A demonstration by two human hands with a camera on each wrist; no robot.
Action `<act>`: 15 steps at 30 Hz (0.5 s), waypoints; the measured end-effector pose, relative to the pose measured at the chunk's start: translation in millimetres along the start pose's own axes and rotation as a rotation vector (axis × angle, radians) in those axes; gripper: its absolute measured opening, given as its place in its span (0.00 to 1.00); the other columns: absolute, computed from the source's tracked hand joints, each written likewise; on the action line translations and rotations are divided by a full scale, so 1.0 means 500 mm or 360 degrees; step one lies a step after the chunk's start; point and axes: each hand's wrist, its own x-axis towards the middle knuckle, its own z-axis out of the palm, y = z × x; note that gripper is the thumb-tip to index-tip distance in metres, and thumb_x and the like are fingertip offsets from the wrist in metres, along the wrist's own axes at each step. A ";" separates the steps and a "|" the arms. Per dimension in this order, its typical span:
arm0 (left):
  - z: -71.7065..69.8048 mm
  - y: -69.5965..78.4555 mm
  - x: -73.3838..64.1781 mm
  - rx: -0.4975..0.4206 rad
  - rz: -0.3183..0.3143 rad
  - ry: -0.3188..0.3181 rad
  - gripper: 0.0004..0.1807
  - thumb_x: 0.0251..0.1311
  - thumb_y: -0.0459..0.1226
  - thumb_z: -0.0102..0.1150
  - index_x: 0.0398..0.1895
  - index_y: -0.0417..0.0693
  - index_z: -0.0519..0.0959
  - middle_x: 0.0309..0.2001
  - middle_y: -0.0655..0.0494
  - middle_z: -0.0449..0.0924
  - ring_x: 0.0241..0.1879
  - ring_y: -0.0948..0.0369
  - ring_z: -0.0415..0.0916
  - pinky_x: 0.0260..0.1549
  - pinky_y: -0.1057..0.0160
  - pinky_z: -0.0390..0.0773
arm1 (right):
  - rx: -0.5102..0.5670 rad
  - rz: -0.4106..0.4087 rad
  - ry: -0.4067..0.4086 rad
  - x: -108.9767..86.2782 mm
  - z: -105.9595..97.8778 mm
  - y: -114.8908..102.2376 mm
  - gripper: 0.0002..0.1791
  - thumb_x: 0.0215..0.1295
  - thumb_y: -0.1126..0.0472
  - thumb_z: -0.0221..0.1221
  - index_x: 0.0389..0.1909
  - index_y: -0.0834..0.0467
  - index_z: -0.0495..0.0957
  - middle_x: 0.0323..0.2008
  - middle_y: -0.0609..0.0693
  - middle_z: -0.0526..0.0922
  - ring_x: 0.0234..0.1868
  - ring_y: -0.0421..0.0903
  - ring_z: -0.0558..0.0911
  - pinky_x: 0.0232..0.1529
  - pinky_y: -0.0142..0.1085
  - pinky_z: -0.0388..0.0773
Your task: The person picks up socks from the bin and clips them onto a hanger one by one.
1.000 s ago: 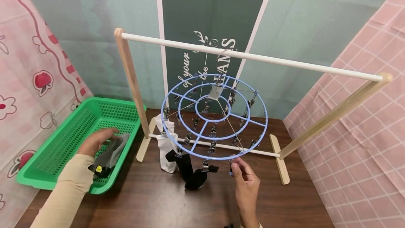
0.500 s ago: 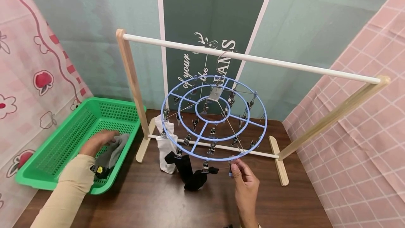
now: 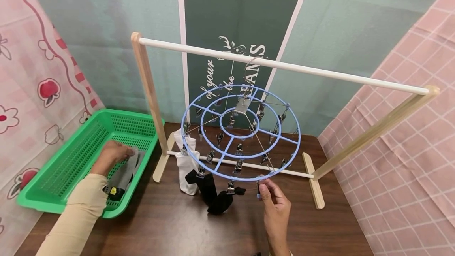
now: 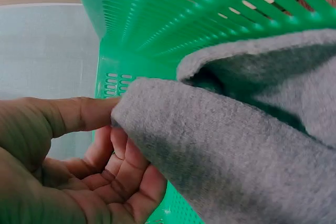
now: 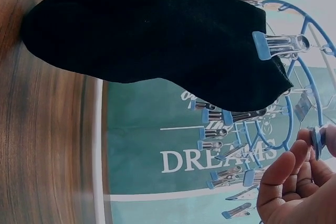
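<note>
A grey sock (image 3: 125,175) lies along the right side of the green basket (image 3: 37,200). My left hand (image 3: 113,155) is down in the basket; in the left wrist view, its thumb and fingers pinch the edge of the folded grey cloth (image 4: 210,140). Under the front rim of a round blue clip hanger (image 3: 223,154), my right hand (image 3: 277,208) pinches a small metal clip (image 3: 258,191) between thumb and fingers. To the left of that clip, black socks (image 3: 220,202) hang from other clips, with white socks (image 3: 187,173) further left.
The hanger hooks onto the white top bar (image 3: 302,67) of a wooden stand, whose feet rest on the brown table (image 3: 170,224). A lower white bar (image 3: 295,172) runs behind the socks. Printed cloths (image 3: 401,129) enclose the sides and back.
My left hand's fingers have drawn together on the grey sock's edge, and the sock looks straighter now. My right hand stays at the same clip.
</note>
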 end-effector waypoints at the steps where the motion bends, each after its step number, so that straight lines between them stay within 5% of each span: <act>1: 0.001 0.001 -0.001 -0.0028 0.0021 -0.0021 0.12 0.61 0.33 0.57 0.43 0.31 0.78 0.18 0.60 0.75 0.21 0.64 0.69 0.30 0.57 0.73 | 0.0001 0.0001 0.0001 0.000 0.000 0.000 0.08 0.64 0.77 0.56 0.40 0.68 0.80 0.39 0.46 0.86 0.31 0.36 0.79 0.30 0.25 0.75; 3: 0.000 0.001 0.001 -0.0073 0.0049 -0.0075 0.14 0.62 0.32 0.54 0.47 0.28 0.75 0.14 0.61 0.70 0.17 0.65 0.64 0.27 0.59 0.71 | -0.0001 0.0001 0.0004 0.000 0.000 0.000 0.08 0.64 0.76 0.56 0.41 0.68 0.80 0.38 0.46 0.86 0.31 0.37 0.79 0.30 0.25 0.75; 5: -0.002 -0.001 0.005 -0.0085 0.0085 -0.0136 0.07 0.63 0.30 0.50 0.33 0.33 0.76 0.12 0.62 0.63 0.14 0.65 0.58 0.24 0.59 0.67 | -0.0003 -0.0002 0.0007 -0.001 0.000 0.000 0.08 0.64 0.77 0.56 0.41 0.68 0.81 0.38 0.46 0.86 0.31 0.37 0.79 0.29 0.25 0.75; 8: -0.005 -0.005 0.010 -0.0066 0.0146 -0.0185 0.19 0.63 0.29 0.44 0.14 0.50 0.59 0.12 0.61 0.53 0.14 0.64 0.51 0.21 0.59 0.61 | -0.0009 0.0008 0.0010 -0.001 0.000 -0.002 0.08 0.63 0.77 0.57 0.41 0.68 0.81 0.37 0.46 0.86 0.31 0.36 0.79 0.29 0.25 0.75; 9: -0.006 -0.005 0.011 -0.0054 0.0162 -0.0190 0.21 0.62 0.29 0.43 0.13 0.53 0.52 0.12 0.61 0.51 0.14 0.63 0.49 0.21 0.59 0.60 | -0.0008 0.0006 0.0006 -0.001 0.000 -0.002 0.08 0.63 0.77 0.57 0.41 0.68 0.81 0.37 0.46 0.85 0.31 0.36 0.80 0.29 0.24 0.75; 15: -0.005 -0.003 0.011 -0.0050 0.0191 -0.0155 0.18 0.59 0.30 0.39 0.16 0.53 0.49 0.15 0.60 0.48 0.16 0.62 0.48 0.21 0.59 0.58 | 0.0048 -0.0044 -0.0038 0.000 0.002 -0.005 0.10 0.59 0.79 0.58 0.42 0.72 0.79 0.38 0.48 0.85 0.34 0.37 0.81 0.32 0.24 0.76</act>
